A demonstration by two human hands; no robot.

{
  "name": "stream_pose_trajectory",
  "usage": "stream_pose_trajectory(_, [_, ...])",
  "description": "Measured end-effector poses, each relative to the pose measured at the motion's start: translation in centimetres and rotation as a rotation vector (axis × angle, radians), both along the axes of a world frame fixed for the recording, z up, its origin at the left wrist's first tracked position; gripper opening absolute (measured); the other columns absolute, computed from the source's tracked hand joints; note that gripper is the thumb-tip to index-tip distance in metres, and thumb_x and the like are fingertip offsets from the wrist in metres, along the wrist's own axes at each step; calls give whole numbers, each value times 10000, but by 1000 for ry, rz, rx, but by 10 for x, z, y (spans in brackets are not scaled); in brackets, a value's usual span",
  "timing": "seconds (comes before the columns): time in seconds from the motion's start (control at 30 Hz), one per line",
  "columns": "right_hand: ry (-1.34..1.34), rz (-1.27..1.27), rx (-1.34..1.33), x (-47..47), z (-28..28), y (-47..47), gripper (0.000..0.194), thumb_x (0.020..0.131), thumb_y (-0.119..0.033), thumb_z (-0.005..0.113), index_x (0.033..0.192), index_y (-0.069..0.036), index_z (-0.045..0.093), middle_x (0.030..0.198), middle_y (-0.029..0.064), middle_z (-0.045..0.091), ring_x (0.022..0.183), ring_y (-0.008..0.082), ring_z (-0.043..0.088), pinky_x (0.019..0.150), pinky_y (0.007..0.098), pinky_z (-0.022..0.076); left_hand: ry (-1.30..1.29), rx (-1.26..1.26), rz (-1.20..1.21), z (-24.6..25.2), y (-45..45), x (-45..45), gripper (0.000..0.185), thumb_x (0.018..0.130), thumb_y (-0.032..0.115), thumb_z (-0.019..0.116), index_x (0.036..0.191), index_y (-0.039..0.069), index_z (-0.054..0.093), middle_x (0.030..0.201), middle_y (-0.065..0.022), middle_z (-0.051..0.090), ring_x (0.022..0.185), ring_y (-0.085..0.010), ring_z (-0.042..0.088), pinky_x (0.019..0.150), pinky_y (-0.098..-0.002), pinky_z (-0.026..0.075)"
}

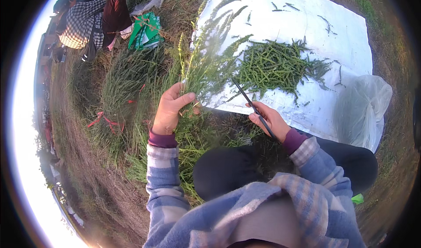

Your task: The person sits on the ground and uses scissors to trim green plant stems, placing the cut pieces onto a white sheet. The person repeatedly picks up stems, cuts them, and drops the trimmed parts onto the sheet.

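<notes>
My left hand (174,108) grips a bunch of tall green stalks (210,47) with seed spikes, upright at the near left corner of a white sheet (348,37). In my right hand (271,119) is a slim dark tool (248,100), its pointed end up and to the left, towards the stalks; it looks like scissors or a blade, but I cannot tell which. Beyond my right hand, a heap of cut green spikes (276,65) lies on the sheet. A few loose spikes (292,6) are scattered near the sheet's far edge.
Bundles of long green stalks (128,73), some with red ties (105,121), lie on the ground at left. A clear plastic bag (365,109) rests at the sheet's right corner. Upper left, a person in a checked shirt (80,24) sits beside a green bag (145,32).
</notes>
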State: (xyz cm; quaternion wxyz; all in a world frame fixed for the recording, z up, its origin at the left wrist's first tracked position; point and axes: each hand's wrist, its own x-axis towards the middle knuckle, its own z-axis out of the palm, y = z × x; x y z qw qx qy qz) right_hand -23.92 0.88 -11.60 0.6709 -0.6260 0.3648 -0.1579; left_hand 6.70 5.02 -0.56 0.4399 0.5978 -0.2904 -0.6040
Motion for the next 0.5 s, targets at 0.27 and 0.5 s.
stream_pose_trajectory(0.27, [-105, -32, -22, 22, 6, -4, 562, 960, -442, 646, 1321, -20, 564, 1169, 171, 648, 1031, 230, 629, 895, 347, 490, 1, 21, -53, -4, -4, -10, 274, 940, 93, 638, 1177, -20, 560, 889, -135, 690, 690, -199, 667, 554, -279, 500])
stream_pose_trajectory(0.5, [-78, -157, -72, 15, 5, -5, 406, 940, -337, 704, 1163, -1, 652, 779, 43, 644, 694, 99, 548, 657, 270, 464, -23, -78, 22, -9, -21, -18, 220, 958, 91, 618, 1144, -7, 551, 905, -139, 683, 814, -227, 702, 564, -295, 531])
